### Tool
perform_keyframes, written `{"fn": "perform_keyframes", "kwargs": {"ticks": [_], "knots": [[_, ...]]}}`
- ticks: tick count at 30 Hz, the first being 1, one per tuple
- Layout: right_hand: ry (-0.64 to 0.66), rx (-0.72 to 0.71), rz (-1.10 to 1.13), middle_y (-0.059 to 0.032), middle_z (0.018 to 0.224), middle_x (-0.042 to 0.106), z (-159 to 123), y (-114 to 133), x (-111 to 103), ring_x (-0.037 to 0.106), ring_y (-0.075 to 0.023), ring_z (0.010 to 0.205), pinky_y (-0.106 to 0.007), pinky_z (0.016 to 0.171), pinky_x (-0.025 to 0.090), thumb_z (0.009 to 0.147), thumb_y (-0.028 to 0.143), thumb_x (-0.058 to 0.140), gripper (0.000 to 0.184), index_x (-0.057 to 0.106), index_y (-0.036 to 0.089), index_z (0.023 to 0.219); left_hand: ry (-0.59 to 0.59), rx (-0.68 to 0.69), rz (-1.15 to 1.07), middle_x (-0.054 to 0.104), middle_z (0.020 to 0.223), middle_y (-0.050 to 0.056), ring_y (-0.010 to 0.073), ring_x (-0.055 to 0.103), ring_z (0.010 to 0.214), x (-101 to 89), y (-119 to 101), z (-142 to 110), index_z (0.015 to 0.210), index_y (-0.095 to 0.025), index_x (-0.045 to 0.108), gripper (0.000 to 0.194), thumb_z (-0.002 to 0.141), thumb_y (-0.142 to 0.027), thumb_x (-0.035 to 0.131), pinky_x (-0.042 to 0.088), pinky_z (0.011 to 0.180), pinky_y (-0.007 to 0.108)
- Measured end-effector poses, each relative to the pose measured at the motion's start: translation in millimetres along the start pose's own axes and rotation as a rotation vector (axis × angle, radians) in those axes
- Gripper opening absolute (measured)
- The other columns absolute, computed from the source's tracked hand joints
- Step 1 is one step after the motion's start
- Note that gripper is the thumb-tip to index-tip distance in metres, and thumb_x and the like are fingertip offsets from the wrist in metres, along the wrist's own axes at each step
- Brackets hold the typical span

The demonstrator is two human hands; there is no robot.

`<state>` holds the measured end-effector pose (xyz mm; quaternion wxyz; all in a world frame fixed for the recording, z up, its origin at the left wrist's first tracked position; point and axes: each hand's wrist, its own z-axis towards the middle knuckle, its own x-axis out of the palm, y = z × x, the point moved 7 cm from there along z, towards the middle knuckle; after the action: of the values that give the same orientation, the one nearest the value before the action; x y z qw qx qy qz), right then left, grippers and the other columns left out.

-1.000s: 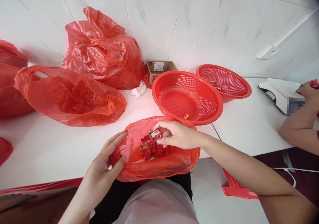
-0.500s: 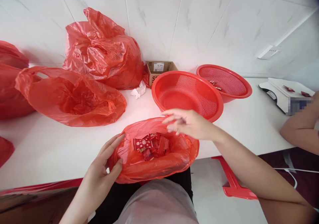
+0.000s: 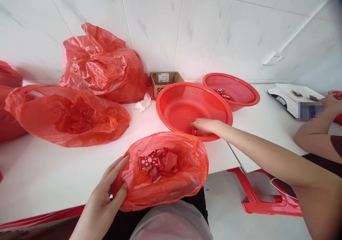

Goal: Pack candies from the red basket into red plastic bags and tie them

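My left hand holds the left rim of a small red plastic bag at the table's near edge, thumb and fingers pinching the plastic. Several red wrapped candies lie inside the bag. My right hand reaches into the near red colander basket, its fingers closed around a small red candy at the basket's bottom.
A second red colander with a few candies stands behind the first. A small cardboard box sits by the wall. Large red bags fill the left. Another person's arm rests beside a white scale; a red stool stands below.
My right hand left the bag and moved forward into the near basket, closing on a candy there. The view shifted slightly downward. My left hand kept its hold on the bag.
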<state>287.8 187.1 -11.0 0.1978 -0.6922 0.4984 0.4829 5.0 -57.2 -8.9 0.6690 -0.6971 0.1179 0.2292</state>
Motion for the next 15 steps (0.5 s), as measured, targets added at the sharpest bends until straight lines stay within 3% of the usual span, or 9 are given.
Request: {"fn": "perform_keyframes", "kwargs": {"ticks": [2, 4, 7, 10, 13, 15], "knots": [[-0.016, -0.021, 0.032, -0.0066, 0.069, 0.062, -0.6, 2.4, -7.3, 0.061, -0.0208, 0.072, -0.035, 0.071, 0.051, 0.067, 0.011, 0.074, 0.013, 0.064, 0.018, 0.067, -0.002, 0.013, 0.002, 0.038, 0.155, -0.004, 0.0230, 0.031, 0.145, 1.4, -2.7, -0.2, 0.142, -0.038, 0.046, 0.052, 0.091, -0.037, 0.054, 0.021, 0.122, 0.039], [-0.052, -0.050, 0.060, -0.0032, 0.066, 0.061, -5.3, 6.0, -21.2, 0.060, -0.0169, 0.069, -0.031, 0.068, 0.049, 0.070, 0.011, 0.071, 0.013, 0.061, 0.019, 0.067, -0.027, -0.004, -0.005, 0.040, 0.154, -0.003, 0.0225, 0.031, 0.145, 1.0, -6.9, -0.7, 0.141, -0.037, 0.047, 0.050, 0.092, -0.038, 0.053, 0.019, 0.122, 0.040], [-0.181, -0.153, 0.321, -0.0015, 0.078, 0.064, -23.2, 25.7, -46.9, 0.060, -0.0130, 0.067, -0.027, 0.062, 0.048, 0.083, 0.026, 0.064, 0.010, 0.057, 0.019, 0.084, -0.087, -0.054, -0.022, 0.043, 0.152, -0.002, 0.0212, 0.032, 0.145, -1.7, -12.9, -0.8, 0.140, -0.035, 0.049, 0.047, 0.093, -0.040, 0.050, 0.017, 0.123, 0.041], [-0.251, -0.336, 0.608, -0.0010, 0.084, 0.065, -52.4, 67.6, -54.5, 0.060, -0.0116, 0.065, -0.025, 0.059, 0.048, 0.089, 0.042, 0.059, 0.024, 0.055, 0.020, 0.099, -0.118, -0.063, -0.025, 0.044, 0.152, -0.002, 0.0227, 0.032, 0.144, -3.7, -13.2, 2.0, 0.141, -0.036, 0.047, 0.051, 0.091, -0.042, 0.054, 0.018, 0.123, 0.043], [-0.362, -0.427, 0.406, -0.0019, 0.091, 0.066, -81.3, 108.6, -46.3, 0.061, -0.0135, 0.074, -0.026, 0.063, 0.045, 0.089, 0.047, 0.060, 0.030, 0.059, 0.022, 0.105, -0.130, -0.056, 0.008, 0.044, 0.152, -0.003, 0.0258, 0.032, 0.145, -5.2, -8.5, 5.0, 0.144, -0.040, 0.042, 0.061, 0.086, -0.045, 0.061, 0.019, 0.122, 0.048], [-0.507, -0.407, 0.208, -0.0033, 0.097, 0.067, -95.5, 117.2, -45.4, 0.061, -0.0156, 0.081, -0.026, 0.065, 0.043, 0.090, 0.047, 0.060, 0.031, 0.061, 0.022, 0.110, -0.148, -0.089, 0.000, 0.043, 0.153, -0.001, 0.0282, 0.035, 0.143, -7.0, -5.5, 4.7, 0.146, -0.040, 0.039, 0.068, 0.083, -0.046, 0.064, 0.023, 0.120, 0.050]]}}
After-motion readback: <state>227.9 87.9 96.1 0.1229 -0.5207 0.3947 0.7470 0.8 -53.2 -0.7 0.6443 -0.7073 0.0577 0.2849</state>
